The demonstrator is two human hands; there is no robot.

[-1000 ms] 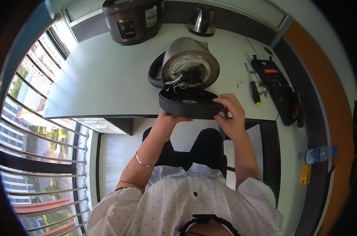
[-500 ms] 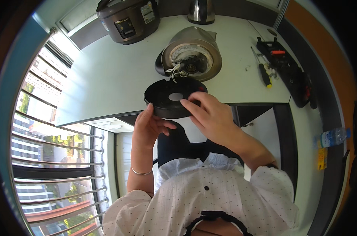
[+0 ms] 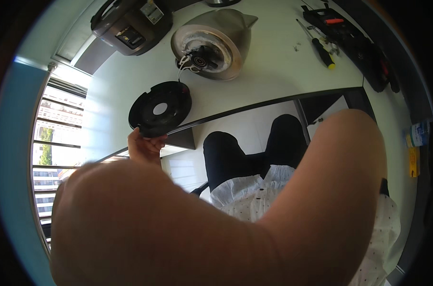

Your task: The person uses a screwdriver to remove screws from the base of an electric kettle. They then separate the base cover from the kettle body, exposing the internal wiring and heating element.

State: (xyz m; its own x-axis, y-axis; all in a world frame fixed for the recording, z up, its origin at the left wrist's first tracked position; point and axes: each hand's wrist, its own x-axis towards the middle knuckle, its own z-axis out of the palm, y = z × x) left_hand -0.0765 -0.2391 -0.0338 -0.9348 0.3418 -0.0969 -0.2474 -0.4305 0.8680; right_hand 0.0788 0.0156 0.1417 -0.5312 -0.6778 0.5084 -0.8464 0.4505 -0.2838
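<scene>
My left hand (image 3: 146, 145) pinches the near rim of a round black kettle base cover (image 3: 142, 110), thumb above and fingers beneath. The cover is held tilted at the counter's front edge, its hollow side up, a pale disc at its centre. Behind it a metal electric kettle (image 3: 233, 40) lies on its side, its underside facing me. White wires (image 3: 182, 64) hang from the black connector (image 3: 200, 60) in that underside toward the cover. My right hand (image 3: 97, 205) is raised close to the camera, large and blurred; its fingers cannot be made out.
A dark rice cooker (image 3: 133, 28) stands at the back left. On the right lie a yellow-and-black screwdriver (image 3: 323, 53), small loose parts and a black tool case (image 3: 350, 43). A plastic bottle (image 3: 419, 134) and a yellow item (image 3: 413, 162) are farther right. A barred window (image 3: 59, 128) is at the left.
My right hand has left the cover and come up close to the camera, its arm now crossing the view. My left hand still holds the cover. The whole view has shifted and tilted.
</scene>
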